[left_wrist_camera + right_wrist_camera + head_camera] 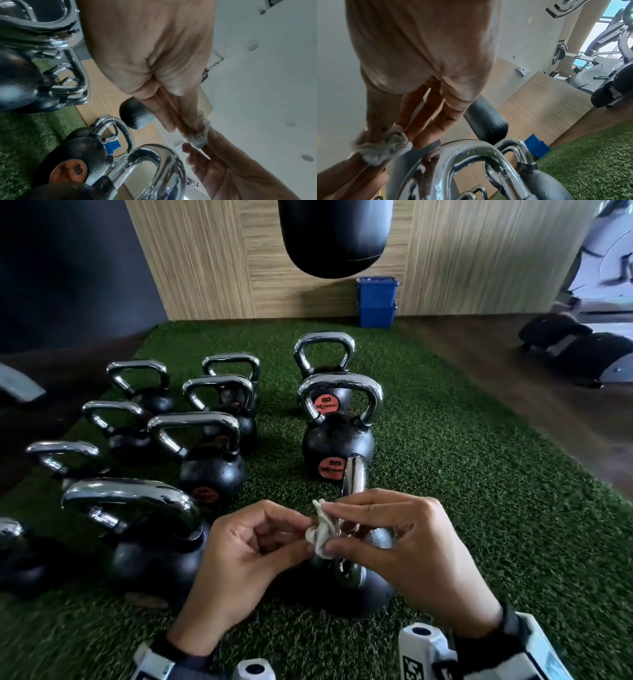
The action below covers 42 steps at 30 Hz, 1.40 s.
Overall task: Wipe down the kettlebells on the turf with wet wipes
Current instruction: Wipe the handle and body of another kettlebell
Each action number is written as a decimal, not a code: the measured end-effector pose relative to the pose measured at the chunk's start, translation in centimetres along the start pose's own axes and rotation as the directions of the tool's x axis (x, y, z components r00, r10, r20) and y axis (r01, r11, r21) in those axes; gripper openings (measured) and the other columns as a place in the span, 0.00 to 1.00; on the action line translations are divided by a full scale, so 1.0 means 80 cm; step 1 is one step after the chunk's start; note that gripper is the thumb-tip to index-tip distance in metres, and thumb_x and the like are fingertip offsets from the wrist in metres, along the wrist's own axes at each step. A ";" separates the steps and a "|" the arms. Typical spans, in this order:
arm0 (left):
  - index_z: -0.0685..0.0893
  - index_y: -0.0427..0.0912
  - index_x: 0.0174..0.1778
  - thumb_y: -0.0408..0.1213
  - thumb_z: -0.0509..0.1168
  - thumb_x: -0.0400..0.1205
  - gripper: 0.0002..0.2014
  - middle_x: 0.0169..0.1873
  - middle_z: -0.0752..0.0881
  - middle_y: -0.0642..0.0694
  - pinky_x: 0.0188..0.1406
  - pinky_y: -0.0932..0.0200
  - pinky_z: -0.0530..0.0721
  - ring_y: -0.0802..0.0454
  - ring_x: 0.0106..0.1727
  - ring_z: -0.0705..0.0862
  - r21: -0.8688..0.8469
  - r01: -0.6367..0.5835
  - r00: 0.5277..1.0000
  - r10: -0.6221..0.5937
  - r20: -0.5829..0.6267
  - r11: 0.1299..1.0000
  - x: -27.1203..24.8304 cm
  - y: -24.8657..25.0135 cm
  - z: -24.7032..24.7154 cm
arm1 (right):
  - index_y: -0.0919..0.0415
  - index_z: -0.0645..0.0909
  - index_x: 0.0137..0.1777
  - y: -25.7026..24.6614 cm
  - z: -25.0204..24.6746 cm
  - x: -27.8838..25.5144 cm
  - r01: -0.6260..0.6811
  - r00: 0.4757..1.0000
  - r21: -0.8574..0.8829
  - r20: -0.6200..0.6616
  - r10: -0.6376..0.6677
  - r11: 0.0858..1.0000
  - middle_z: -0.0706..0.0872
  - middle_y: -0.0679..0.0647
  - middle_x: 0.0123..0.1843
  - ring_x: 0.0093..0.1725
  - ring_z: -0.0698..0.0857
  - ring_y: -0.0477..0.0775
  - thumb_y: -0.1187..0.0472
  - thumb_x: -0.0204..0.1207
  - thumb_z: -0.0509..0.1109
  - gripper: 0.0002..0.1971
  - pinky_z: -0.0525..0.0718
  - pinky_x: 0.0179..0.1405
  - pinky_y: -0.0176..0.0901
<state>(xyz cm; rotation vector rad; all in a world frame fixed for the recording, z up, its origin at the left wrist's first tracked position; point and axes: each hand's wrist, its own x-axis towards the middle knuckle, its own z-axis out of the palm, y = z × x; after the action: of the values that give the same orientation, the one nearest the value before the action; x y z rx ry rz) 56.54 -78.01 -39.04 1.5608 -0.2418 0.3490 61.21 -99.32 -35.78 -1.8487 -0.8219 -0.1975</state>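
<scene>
Both hands, left hand (239,556) and right hand (407,553), pinch the crumpled wet wipe (320,534) above the nearest kettlebell (352,583); best unfold a clean face before wiping its chrome handle.

Glossy, mirror-bright chrome on the kettlebell handles (354,474), beaded with droplets; matt, pebbled black on the kettlebell bodies (337,441); rough green pile on the turf (479,474); crumpled, soft white cloth in the wet wipe (320,529); streaky wood grain on the wall panel (212,258); smooth blue plastic on the bins (376,301).

Dim, soft daylight; blurred, warped edges
</scene>
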 end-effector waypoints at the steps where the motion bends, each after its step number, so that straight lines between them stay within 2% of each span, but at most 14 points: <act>1: 0.92 0.51 0.43 0.33 0.81 0.68 0.12 0.46 0.95 0.40 0.47 0.62 0.92 0.44 0.47 0.95 -0.005 0.005 1.000 -0.005 0.011 1.000 -0.001 0.000 0.000 | 0.48 0.92 0.57 0.002 0.001 -0.002 0.012 1.000 -0.003 -0.017 -0.012 1.000 0.92 0.34 0.54 0.51 0.90 0.35 0.51 0.66 0.86 0.19 0.84 0.51 0.25; 5: 0.84 0.53 0.49 0.35 0.81 0.75 0.14 0.53 0.94 0.38 0.54 0.59 0.91 0.40 0.56 0.93 -0.009 0.045 0.986 -0.043 0.160 0.999 -0.002 0.000 0.001 | 0.51 0.93 0.56 0.013 0.004 -0.009 0.041 0.991 0.028 -0.127 -0.037 0.999 0.93 0.37 0.53 0.49 0.92 0.38 0.59 0.68 0.85 0.15 0.88 0.49 0.30; 9: 0.80 0.59 0.66 0.29 0.77 0.75 0.28 0.64 0.89 0.62 0.70 0.54 0.85 0.64 0.70 0.84 0.414 0.014 0.987 -0.078 0.138 0.910 0.007 -0.027 0.000 | 0.50 0.92 0.55 0.033 -0.014 -0.015 -0.054 0.984 0.160 -0.157 0.080 0.986 0.94 0.41 0.51 0.48 0.93 0.47 0.61 0.70 0.83 0.14 0.92 0.49 0.41; 12: 0.53 0.80 0.83 0.53 0.84 0.64 0.58 0.80 0.59 0.85 0.87 0.47 0.64 0.72 0.86 0.57 0.673 0.058 0.892 -0.342 0.297 0.737 0.004 -0.069 -0.002 | 0.48 0.92 0.53 0.054 -0.028 -0.022 -0.141 0.958 0.210 -0.219 0.187 0.967 0.94 0.41 0.48 0.45 0.94 0.45 0.59 0.70 0.83 0.12 0.92 0.44 0.38; 14: 0.37 0.77 0.84 0.72 0.83 0.53 0.73 0.82 0.39 0.84 0.88 0.45 0.50 0.66 0.89 0.38 0.774 0.049 0.840 -0.445 0.310 0.632 -0.003 -0.109 0.012 | 0.49 0.91 0.53 0.071 -0.033 -0.026 -0.192 0.929 0.191 -0.279 0.241 0.962 0.94 0.40 0.46 0.43 0.94 0.43 0.59 0.71 0.82 0.11 0.91 0.41 0.35; 15: 0.36 0.71 0.86 0.75 0.82 0.51 0.76 0.86 0.40 0.76 0.89 0.41 0.48 0.59 0.90 0.37 0.754 0.056 0.863 -0.412 0.293 0.654 -0.005 -0.127 0.024 | 0.50 0.91 0.54 0.081 -0.034 -0.027 -0.231 0.912 0.186 -0.301 0.279 0.955 0.94 0.41 0.46 0.42 0.94 0.44 0.59 0.72 0.82 0.11 0.92 0.41 0.38; 18: 0.55 0.59 0.87 0.68 0.87 0.55 0.68 0.85 0.67 0.51 0.84 0.36 0.70 0.46 0.86 0.67 0.494 0.127 0.966 -0.220 0.134 0.860 -0.007 -0.164 0.055 | 0.56 0.90 0.57 0.110 -0.033 -0.026 -0.338 0.867 0.156 -0.332 0.371 0.928 0.94 0.47 0.47 0.42 0.94 0.47 0.60 0.74 0.81 0.12 0.94 0.42 0.53; 25: 0.71 0.65 0.79 0.66 0.84 0.62 0.49 0.71 0.82 0.61 0.71 0.41 0.84 0.49 0.73 0.83 0.502 -0.104 0.994 0.071 0.086 0.859 0.005 -0.195 0.041 | 0.53 0.91 0.57 0.149 -0.009 -0.004 -0.438 0.821 0.077 -0.371 0.433 0.896 0.93 0.43 0.48 0.45 0.93 0.41 0.56 0.74 0.81 0.12 0.93 0.45 0.45; 29: 0.74 0.67 0.76 0.68 0.86 0.55 0.52 0.74 0.81 0.57 0.77 0.49 0.80 0.59 0.74 0.82 0.465 0.063 0.981 -0.140 0.134 0.883 0.008 -0.204 0.019 | 0.53 0.91 0.58 0.158 0.016 0.012 -0.455 0.794 0.088 -0.411 0.448 0.886 0.91 0.39 0.48 0.42 0.91 0.33 0.55 0.72 0.82 0.15 0.87 0.40 0.25; 32: 0.85 0.55 0.64 0.81 0.78 0.45 0.52 0.68 0.84 0.56 0.74 0.83 0.63 0.80 0.69 0.78 0.519 0.215 0.951 -0.298 0.079 0.827 0.006 -0.202 0.017 | 0.53 0.90 0.60 0.160 0.031 0.014 -0.476 0.787 0.046 -0.423 0.448 0.878 0.93 0.41 0.51 0.41 0.90 0.31 0.52 0.72 0.82 0.17 0.91 0.44 0.35; 35: 0.84 0.42 0.65 0.79 0.75 0.56 0.52 0.61 0.79 0.63 0.66 0.92 0.57 0.72 0.67 0.80 0.569 0.207 0.955 -0.291 0.060 0.796 -0.001 -0.197 0.025 | 0.53 0.90 0.61 0.162 0.038 0.014 -0.512 0.791 -0.016 -0.400 0.463 0.859 0.94 0.45 0.54 0.43 0.90 0.38 0.49 0.71 0.81 0.19 0.91 0.49 0.47; 38: 0.80 0.55 0.65 0.83 0.72 0.54 0.49 0.60 0.81 0.65 0.72 0.84 0.64 0.88 0.67 0.71 0.575 0.179 0.953 -0.286 0.100 0.798 0.000 -0.203 0.022 | 0.53 0.92 0.56 0.161 0.035 0.026 -0.500 0.793 0.025 -0.388 0.470 0.865 0.94 0.44 0.49 0.38 0.87 0.32 0.55 0.73 0.81 0.12 0.91 0.49 0.44; 40: 0.85 0.44 0.67 0.90 0.66 0.48 0.62 0.65 0.86 0.56 0.82 0.64 0.66 0.76 0.72 0.75 0.565 0.267 0.878 -0.439 0.192 0.781 0.003 -0.214 0.018 | 0.52 0.92 0.53 0.156 0.027 0.037 -0.457 0.807 0.051 -0.396 0.438 0.888 0.93 0.46 0.47 0.40 0.90 0.42 0.55 0.75 0.78 0.08 0.91 0.47 0.52; 42: 0.83 0.37 0.70 0.85 0.73 0.50 0.63 0.65 0.87 0.51 0.80 0.64 0.71 0.65 0.72 0.80 0.541 0.277 0.897 -0.416 0.152 0.794 0.005 -0.217 0.014 | 0.57 0.92 0.57 0.151 0.021 0.043 -0.345 0.852 -0.048 -0.436 0.291 0.937 0.93 0.47 0.50 0.44 0.91 0.44 0.55 0.75 0.79 0.12 0.90 0.47 0.45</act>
<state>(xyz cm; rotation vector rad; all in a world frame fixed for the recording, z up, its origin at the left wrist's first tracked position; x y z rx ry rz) 63.36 -78.72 -55.07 2.1396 -0.0568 -0.1109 70.84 -98.89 -43.94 -1.9314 -0.1972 -0.4287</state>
